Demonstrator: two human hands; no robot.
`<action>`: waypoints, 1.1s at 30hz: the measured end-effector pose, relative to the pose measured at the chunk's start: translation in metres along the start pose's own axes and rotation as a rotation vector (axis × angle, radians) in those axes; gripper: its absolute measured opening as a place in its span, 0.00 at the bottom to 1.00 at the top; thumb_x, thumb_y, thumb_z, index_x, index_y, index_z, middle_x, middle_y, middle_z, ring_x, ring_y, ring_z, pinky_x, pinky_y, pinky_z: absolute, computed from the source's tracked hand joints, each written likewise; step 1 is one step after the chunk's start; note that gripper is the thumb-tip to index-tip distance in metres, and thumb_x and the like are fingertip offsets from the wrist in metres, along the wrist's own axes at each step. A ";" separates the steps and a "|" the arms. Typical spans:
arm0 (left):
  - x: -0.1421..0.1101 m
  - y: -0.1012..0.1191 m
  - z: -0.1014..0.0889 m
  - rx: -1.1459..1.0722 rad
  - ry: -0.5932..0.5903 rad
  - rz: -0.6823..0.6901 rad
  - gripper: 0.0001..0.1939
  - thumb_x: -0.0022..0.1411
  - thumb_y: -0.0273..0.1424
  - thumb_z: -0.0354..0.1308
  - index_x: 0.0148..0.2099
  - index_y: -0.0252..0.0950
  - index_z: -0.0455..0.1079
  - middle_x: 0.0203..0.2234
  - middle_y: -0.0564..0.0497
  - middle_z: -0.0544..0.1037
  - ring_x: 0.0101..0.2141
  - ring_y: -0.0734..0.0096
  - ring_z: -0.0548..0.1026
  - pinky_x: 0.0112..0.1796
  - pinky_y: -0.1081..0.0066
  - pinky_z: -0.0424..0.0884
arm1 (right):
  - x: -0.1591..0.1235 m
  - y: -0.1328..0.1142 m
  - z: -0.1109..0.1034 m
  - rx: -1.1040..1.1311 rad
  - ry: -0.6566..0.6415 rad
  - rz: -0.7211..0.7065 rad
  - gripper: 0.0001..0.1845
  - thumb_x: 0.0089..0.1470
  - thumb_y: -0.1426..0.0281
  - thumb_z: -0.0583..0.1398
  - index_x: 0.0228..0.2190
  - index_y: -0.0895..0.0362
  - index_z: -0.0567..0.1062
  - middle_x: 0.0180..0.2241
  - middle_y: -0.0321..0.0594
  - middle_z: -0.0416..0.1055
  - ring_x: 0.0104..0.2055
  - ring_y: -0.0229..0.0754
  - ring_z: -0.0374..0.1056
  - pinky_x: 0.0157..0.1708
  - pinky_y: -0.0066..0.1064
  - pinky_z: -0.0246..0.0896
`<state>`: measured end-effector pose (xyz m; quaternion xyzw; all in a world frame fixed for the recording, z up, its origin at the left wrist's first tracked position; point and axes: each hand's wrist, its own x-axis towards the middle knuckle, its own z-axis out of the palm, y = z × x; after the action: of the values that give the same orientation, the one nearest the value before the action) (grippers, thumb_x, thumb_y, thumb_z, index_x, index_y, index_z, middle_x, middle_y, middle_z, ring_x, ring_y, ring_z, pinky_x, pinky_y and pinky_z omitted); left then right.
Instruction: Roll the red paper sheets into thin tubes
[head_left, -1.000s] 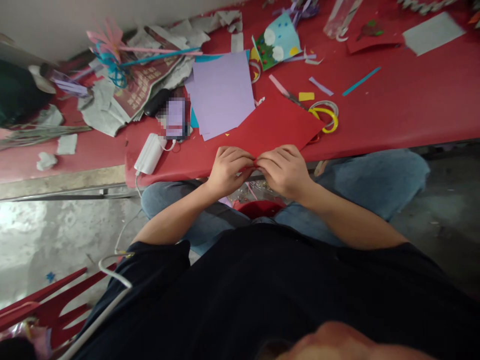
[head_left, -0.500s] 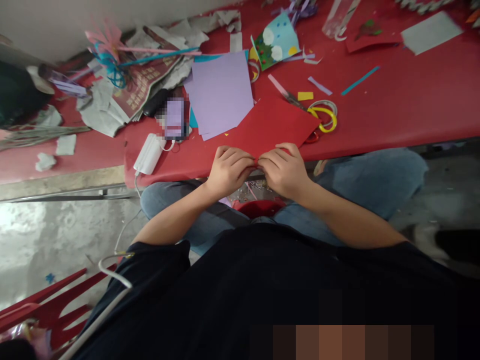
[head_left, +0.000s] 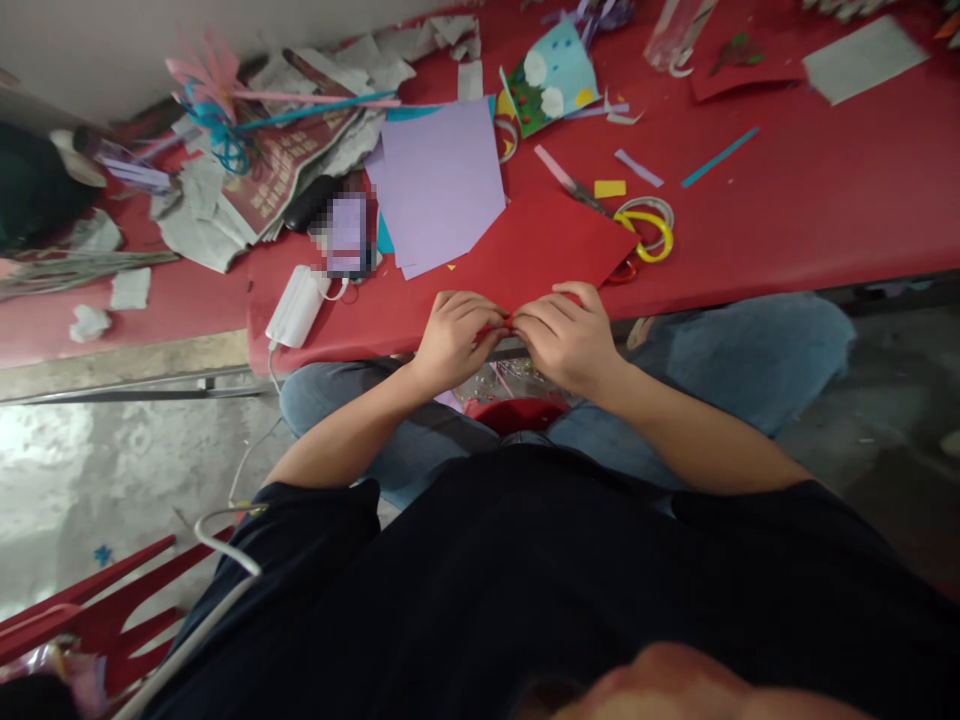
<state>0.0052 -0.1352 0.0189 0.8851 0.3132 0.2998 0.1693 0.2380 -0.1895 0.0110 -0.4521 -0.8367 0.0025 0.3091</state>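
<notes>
A sheet of red paper (head_left: 544, 248) lies on the red table (head_left: 810, 220), its near corner at the table's front edge. My left hand (head_left: 455, 338) and my right hand (head_left: 564, 335) meet at that corner, fingers curled and pinching the paper's near edge between them. The fingertips touch in the middle, and the pinched part is mostly hidden under them.
Purple sheets (head_left: 441, 185) lie behind the red paper. Yellow-handled scissors (head_left: 643, 226) rest to its right. A phone (head_left: 348, 234), a white charger (head_left: 297, 306), newspaper (head_left: 277, 170), paper strips and a decorated blue card (head_left: 551, 80) crowd the back. A red chair (head_left: 82, 610) stands at the lower left.
Both hands stay pinched on the red paper's near edge; only slight finger movement and a small camera shift show.
</notes>
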 end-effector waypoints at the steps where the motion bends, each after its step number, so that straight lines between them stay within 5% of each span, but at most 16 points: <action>1: 0.000 0.000 0.000 0.007 -0.010 -0.002 0.07 0.76 0.37 0.62 0.45 0.41 0.78 0.45 0.50 0.88 0.50 0.60 0.83 0.54 0.54 0.69 | 0.000 0.000 0.000 0.000 -0.001 0.000 0.14 0.74 0.71 0.55 0.46 0.51 0.82 0.46 0.39 0.83 0.45 0.45 0.73 0.65 0.49 0.58; 12: -0.002 -0.002 0.000 0.196 0.053 0.185 0.03 0.75 0.31 0.62 0.47 0.44 0.77 0.46 0.54 0.88 0.48 0.60 0.83 0.54 0.51 0.66 | 0.001 0.000 0.000 0.012 0.020 0.030 0.12 0.72 0.71 0.57 0.43 0.53 0.81 0.44 0.39 0.84 0.44 0.46 0.75 0.64 0.48 0.58; 20: 0.001 0.000 -0.001 0.166 0.128 0.211 0.03 0.73 0.30 0.65 0.46 0.44 0.76 0.44 0.57 0.89 0.47 0.63 0.83 0.52 0.53 0.68 | 0.004 0.000 -0.001 0.259 0.004 0.174 0.06 0.69 0.69 0.61 0.41 0.53 0.80 0.44 0.39 0.85 0.47 0.48 0.79 0.54 0.46 0.61; 33: -0.001 -0.002 0.003 0.124 0.092 0.190 0.03 0.75 0.34 0.65 0.44 0.44 0.77 0.42 0.55 0.89 0.45 0.63 0.84 0.52 0.53 0.68 | 0.003 0.004 0.002 0.321 0.022 0.186 0.03 0.65 0.72 0.65 0.36 0.53 0.80 0.40 0.36 0.85 0.42 0.47 0.80 0.51 0.46 0.60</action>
<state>0.0058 -0.1346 0.0155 0.9047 0.2535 0.3350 0.0707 0.2390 -0.1845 0.0099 -0.4725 -0.7766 0.1597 0.3848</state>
